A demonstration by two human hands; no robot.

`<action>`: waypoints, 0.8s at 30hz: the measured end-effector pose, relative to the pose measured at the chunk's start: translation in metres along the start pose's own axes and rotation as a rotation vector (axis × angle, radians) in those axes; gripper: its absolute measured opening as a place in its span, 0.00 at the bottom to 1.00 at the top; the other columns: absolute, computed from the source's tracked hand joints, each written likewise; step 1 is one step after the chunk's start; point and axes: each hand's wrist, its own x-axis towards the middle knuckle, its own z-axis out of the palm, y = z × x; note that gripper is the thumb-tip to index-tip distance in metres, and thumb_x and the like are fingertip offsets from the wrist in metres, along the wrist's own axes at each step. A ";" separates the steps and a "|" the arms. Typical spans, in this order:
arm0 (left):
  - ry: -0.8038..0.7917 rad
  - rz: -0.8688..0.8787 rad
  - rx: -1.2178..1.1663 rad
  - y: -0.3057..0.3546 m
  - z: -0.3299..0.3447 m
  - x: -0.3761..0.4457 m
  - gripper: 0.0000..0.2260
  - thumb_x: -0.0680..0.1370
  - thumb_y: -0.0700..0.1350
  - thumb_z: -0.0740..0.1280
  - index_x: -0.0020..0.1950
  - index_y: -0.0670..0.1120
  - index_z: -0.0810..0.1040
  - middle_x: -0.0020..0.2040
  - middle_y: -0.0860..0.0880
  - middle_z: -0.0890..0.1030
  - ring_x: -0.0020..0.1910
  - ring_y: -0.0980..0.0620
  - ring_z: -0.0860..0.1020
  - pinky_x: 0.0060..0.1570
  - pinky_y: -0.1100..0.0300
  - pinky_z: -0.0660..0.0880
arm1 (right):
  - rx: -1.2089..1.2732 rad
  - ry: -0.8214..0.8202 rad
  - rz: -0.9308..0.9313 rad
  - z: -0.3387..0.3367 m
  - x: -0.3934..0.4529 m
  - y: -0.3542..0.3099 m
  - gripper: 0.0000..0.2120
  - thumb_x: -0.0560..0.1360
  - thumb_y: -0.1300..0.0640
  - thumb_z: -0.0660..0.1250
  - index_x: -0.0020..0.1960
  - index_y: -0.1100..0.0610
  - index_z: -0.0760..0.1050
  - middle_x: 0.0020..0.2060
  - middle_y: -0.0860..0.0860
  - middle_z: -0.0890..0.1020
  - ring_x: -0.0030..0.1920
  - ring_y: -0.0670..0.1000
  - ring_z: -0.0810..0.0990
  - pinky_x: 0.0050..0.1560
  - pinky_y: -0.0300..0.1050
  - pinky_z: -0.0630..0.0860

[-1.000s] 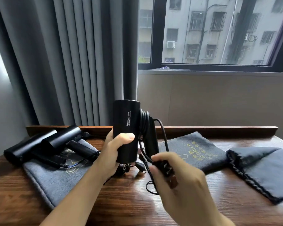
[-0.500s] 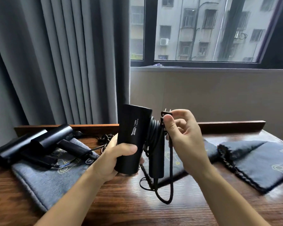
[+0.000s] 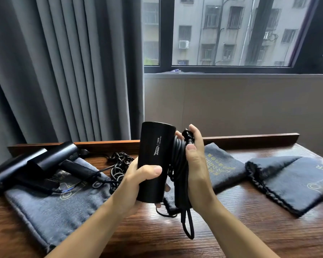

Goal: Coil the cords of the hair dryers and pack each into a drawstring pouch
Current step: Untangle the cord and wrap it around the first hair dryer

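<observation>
Black plastic fills my view at the centre: the dryer [image 3: 153, 164] stands upright above the desk [image 3: 231, 229]; my left hand [image 3: 138, 180] is wrapped round its lower barrel, thumb across the front, the other fingers hidden behind it; I can read only "BOWEI" and "1300W" on the barrel, the smaller print beside them being too fine to make out. My right hand [image 3: 196, 164] is just right of the barrel, curled round the wound cord [image 3: 177, 164], with the plug [image 3: 188, 136] pinched near the fingertips; the handle is buried under the coil and my palm, so I cannot see it clearly; one loose loop hangs below that hand toward the wood.

Left of my left hand lie two more dryers [image 3: 35, 164] on a grey pouch [image 3: 50, 209]; I cannot tell where one body ends and the other begins; their cords [image 3: 119, 164] sit tangled beside my left wrist, partly behind it. Behind my right hand a second pouch [image 3: 224, 168] lies flat, its near part covered by my hand and the dryer; its yellow lettering is only partly legible. Further right a third pouch [image 3: 291, 183] lies folded, its print cut off by the frame edge.
</observation>
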 end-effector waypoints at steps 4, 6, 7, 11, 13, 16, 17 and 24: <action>0.026 -0.027 -0.032 -0.008 0.003 0.000 0.26 0.66 0.50 0.72 0.56 0.33 0.75 0.39 0.39 0.78 0.35 0.39 0.81 0.24 0.56 0.75 | 0.142 0.037 0.053 -0.001 -0.003 0.000 0.30 0.78 0.32 0.60 0.77 0.37 0.61 0.63 0.48 0.82 0.51 0.61 0.81 0.46 0.66 0.78; 0.023 -0.039 -0.029 -0.010 0.005 -0.001 0.27 0.67 0.51 0.72 0.57 0.33 0.75 0.39 0.40 0.79 0.35 0.40 0.81 0.24 0.57 0.74 | 0.186 0.041 0.092 -0.001 -0.004 -0.003 0.28 0.80 0.37 0.57 0.78 0.41 0.60 0.58 0.48 0.84 0.44 0.53 0.81 0.37 0.56 0.78; 0.018 -0.041 -0.027 -0.009 0.006 -0.002 0.28 0.67 0.52 0.71 0.58 0.33 0.75 0.39 0.40 0.79 0.35 0.41 0.81 0.24 0.57 0.74 | 0.204 0.052 0.108 -0.001 -0.006 -0.004 0.28 0.80 0.37 0.56 0.79 0.41 0.60 0.60 0.50 0.83 0.46 0.52 0.82 0.41 0.56 0.78; 0.002 -0.063 -0.022 -0.009 0.010 -0.004 0.29 0.69 0.55 0.70 0.59 0.33 0.76 0.40 0.41 0.80 0.36 0.42 0.82 0.23 0.56 0.75 | 0.177 0.104 0.170 -0.008 -0.009 -0.003 0.28 0.84 0.36 0.54 0.80 0.48 0.63 0.65 0.61 0.80 0.61 0.61 0.81 0.65 0.62 0.75; -0.015 -0.074 -0.013 -0.012 0.017 -0.004 0.31 0.68 0.55 0.71 0.59 0.32 0.76 0.41 0.39 0.79 0.36 0.42 0.82 0.23 0.55 0.76 | 0.147 0.107 0.193 -0.014 -0.016 -0.008 0.33 0.83 0.33 0.54 0.81 0.50 0.62 0.66 0.61 0.80 0.68 0.63 0.77 0.72 0.66 0.69; -0.014 -0.041 -0.012 -0.014 0.028 -0.005 0.23 0.71 0.55 0.69 0.56 0.38 0.82 0.43 0.38 0.82 0.35 0.43 0.82 0.24 0.54 0.77 | 0.137 0.091 0.156 -0.021 -0.024 -0.021 0.30 0.82 0.33 0.55 0.81 0.42 0.59 0.60 0.53 0.83 0.56 0.56 0.83 0.54 0.55 0.81; -0.009 -0.050 -0.030 -0.014 0.036 -0.005 0.20 0.74 0.56 0.67 0.54 0.42 0.84 0.44 0.38 0.83 0.36 0.44 0.83 0.25 0.53 0.78 | 0.106 0.112 0.158 -0.026 -0.027 -0.025 0.32 0.81 0.32 0.57 0.81 0.41 0.59 0.62 0.53 0.82 0.57 0.58 0.83 0.51 0.56 0.82; -0.155 -0.279 -0.366 -0.016 0.082 0.001 0.27 0.82 0.57 0.54 0.45 0.42 0.87 0.39 0.42 0.84 0.33 0.46 0.85 0.28 0.54 0.81 | -0.008 0.180 0.132 -0.069 -0.039 -0.040 0.40 0.74 0.41 0.69 0.82 0.41 0.55 0.69 0.45 0.78 0.69 0.45 0.77 0.74 0.56 0.71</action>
